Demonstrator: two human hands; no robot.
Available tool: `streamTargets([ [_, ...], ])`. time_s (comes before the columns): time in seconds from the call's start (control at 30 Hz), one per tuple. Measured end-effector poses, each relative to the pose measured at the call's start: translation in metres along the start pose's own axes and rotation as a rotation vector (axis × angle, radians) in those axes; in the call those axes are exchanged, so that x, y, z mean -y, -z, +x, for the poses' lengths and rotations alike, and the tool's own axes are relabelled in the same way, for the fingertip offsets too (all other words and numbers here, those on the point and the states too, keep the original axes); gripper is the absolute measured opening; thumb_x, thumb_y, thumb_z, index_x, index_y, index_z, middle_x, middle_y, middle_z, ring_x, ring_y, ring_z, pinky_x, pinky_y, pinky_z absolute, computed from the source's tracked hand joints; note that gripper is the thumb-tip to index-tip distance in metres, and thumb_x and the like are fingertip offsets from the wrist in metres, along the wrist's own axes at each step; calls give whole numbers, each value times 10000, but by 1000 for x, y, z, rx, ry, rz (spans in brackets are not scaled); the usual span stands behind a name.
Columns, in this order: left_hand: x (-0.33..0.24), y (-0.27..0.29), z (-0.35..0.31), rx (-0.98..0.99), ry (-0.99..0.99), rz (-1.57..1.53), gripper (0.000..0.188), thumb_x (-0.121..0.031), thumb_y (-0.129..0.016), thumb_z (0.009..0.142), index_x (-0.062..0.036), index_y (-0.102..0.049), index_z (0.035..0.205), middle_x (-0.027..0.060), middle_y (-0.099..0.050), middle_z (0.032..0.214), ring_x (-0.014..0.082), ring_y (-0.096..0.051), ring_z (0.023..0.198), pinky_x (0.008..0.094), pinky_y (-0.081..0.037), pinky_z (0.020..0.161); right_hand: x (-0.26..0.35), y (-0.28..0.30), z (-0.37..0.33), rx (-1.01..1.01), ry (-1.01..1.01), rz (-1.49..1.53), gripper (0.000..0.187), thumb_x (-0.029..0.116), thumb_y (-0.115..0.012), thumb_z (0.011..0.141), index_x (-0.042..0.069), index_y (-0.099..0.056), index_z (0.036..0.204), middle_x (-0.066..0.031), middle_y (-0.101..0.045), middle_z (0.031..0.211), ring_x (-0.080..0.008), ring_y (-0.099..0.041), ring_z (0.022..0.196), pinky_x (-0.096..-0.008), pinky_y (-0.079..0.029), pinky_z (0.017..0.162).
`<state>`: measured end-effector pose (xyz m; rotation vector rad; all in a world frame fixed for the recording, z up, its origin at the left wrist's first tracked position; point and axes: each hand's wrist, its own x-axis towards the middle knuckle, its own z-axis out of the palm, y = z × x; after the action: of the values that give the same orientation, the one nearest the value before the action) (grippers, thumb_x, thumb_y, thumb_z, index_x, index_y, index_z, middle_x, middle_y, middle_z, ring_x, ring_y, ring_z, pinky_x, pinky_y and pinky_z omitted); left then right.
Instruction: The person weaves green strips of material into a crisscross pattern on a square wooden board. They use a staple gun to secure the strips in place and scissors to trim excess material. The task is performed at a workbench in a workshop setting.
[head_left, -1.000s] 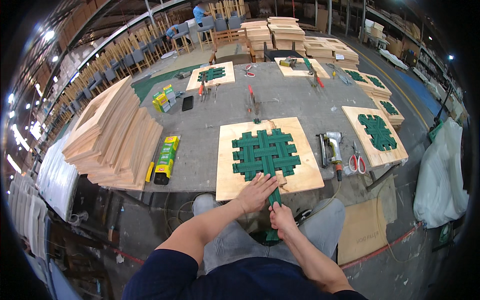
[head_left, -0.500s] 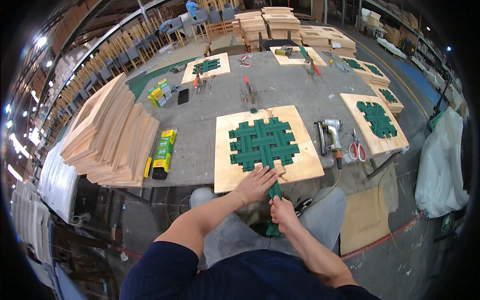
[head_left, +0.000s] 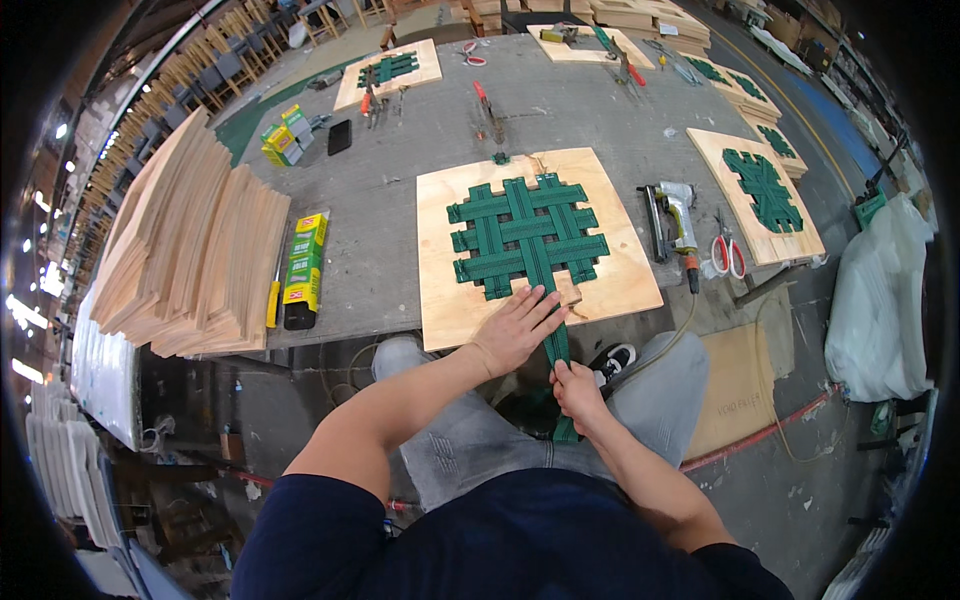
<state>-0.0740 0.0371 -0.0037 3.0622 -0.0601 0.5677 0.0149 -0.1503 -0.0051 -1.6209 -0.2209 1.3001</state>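
Note:
A square plywood board (head_left: 460, 310) lies on the grey workbench in front of me, with green webbing straps (head_left: 525, 238) woven in a grid on it. My left hand (head_left: 515, 330) presses flat on the board's near edge, fingers spread beside one strap. That green strap (head_left: 555, 345) runs off the board's edge toward me. My right hand (head_left: 577, 388) is closed on it just below the bench edge and holds it taut.
A pneumatic stapler (head_left: 675, 215) and red-handled scissors (head_left: 727, 255) lie right of the board. A tall stack of plywood sheets (head_left: 190, 240) and a yellow-green box (head_left: 305, 262) stand at the left. More webbed boards (head_left: 765, 195) lie around the bench. A white bag (head_left: 880, 310) sits at the right.
My head has come closer to the board, which now looks larger. Both hands keep their places on the board edge and the strap.

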Motion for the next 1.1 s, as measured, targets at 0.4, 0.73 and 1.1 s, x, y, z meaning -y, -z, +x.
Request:
streamTargets([
  [0.4, -62, 25, -51, -19, 74, -551, 369, -181, -669, 937, -63, -652, 1286, 160, -617, 1383, 358, -556, 1324, 505, -405, 1153, -29, 3, 98, -109, 381, -644, 464, 361, -489, 1077, -49, -654, 934, -262, -708, 942, -464, -676, 918, -529, -509, 820],
  [0.73, -39, -30, -9, 234, 883, -873, 380, -354, -554, 1042, -10, -629, 1185, 236, -677, 1166, 425, -641, 1107, 467, -495, 973, -38, 23, 126, 45, 544, -726, 329, 223, -480, 1016, -35, -671, 1086, -334, -667, 1080, -512, -612, 1081, -556, -492, 927],
  [1.1, -10, -92, -7, 169, 519, -665, 463, -441, -466, 1067, -132, -584, 1391, 176, -558, 1447, 375, -500, 1349, 472, -380, 1153, -36, 23, 135, 65, 486, -849, 370, 227, -445, 1028, -40, -610, 1221, -336, -596, 1284, -493, -545, 1225, -524, -442, 1062],
])
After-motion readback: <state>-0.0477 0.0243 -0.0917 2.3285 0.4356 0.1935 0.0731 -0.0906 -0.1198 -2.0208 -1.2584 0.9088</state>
